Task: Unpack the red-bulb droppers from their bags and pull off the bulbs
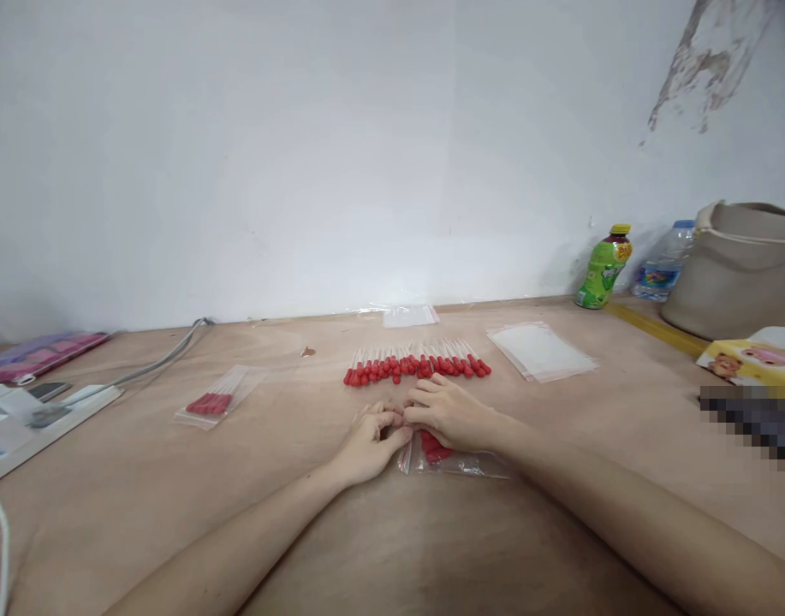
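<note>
A clear zip bag (472, 465) with red-tipped sticks (436, 447) inside lies in front of me, partly covered by my hands. My left hand (374, 438) is closed at the bag's left end, thumb and fingers pinching the edge. My right hand (448, 412) reaches over the bag from the right, its fingers bent and closed on the same edge, close to the left fingertips. Just beyond my hands lies a row of loose white sticks with red tips (418, 366), red ends towards me.
A filled zip bag (216, 400) lies at left, near a power strip (87, 409) with cables. Flat bags (541, 351) are stacked at right; another bag (410, 316) lies by the wall. A green bottle (603, 269), a water bottle (662, 265) and a beige bucket (739, 274) stand back right.
</note>
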Demonstrator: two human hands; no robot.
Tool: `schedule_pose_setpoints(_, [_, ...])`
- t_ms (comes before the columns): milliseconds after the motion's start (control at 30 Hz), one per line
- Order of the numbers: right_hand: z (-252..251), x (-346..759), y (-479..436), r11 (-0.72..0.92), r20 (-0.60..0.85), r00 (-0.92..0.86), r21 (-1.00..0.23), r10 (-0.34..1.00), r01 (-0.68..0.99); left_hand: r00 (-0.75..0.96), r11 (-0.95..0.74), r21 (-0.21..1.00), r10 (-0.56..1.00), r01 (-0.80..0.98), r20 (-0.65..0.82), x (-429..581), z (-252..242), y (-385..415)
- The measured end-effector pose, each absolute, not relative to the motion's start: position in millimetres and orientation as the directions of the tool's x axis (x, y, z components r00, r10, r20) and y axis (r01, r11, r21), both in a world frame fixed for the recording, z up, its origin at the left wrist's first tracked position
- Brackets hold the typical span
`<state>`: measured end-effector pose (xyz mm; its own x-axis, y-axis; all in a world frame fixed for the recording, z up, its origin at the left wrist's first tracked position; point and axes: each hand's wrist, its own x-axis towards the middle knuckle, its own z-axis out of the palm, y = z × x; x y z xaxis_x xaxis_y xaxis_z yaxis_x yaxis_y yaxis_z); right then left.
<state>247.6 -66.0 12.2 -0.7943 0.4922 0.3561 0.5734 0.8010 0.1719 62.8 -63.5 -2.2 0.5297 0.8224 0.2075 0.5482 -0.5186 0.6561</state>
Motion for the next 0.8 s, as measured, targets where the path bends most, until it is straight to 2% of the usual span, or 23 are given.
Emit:
schedule_pose_setpoints(167, [9, 246, -66, 0.795, 0.352, -0.787, 0.162, 0.507, 0.585, 0.525, -0.506, 0.671, 0.828, 0.542, 0.199, 64, 0, -63])
schedule_pose_setpoints(433, [4, 248, -62, 0.845, 0.494, -0.723, -0.045, 0.482, 0.533, 0.527, -0.5, 0.7, 0.824, 0.51, 0.205, 63, -3, -62])
schedule_pose_setpoints(667, [0, 249, -62, 0.86, 0.534, -0.724, -0.011, 0.436, 0.51, 0.496, -0.466, 0.711, 0.847, 0.526, 0.189, 64, -2, -63])
schedule_pose_setpoints(800, [-2, 248, -62, 0.846, 0.563, -0.709, 0.03, 0.426, 0.532, 0.528, -0.505, 0.673, 0.826, 0.541, 0.196, 63, -1, -63])
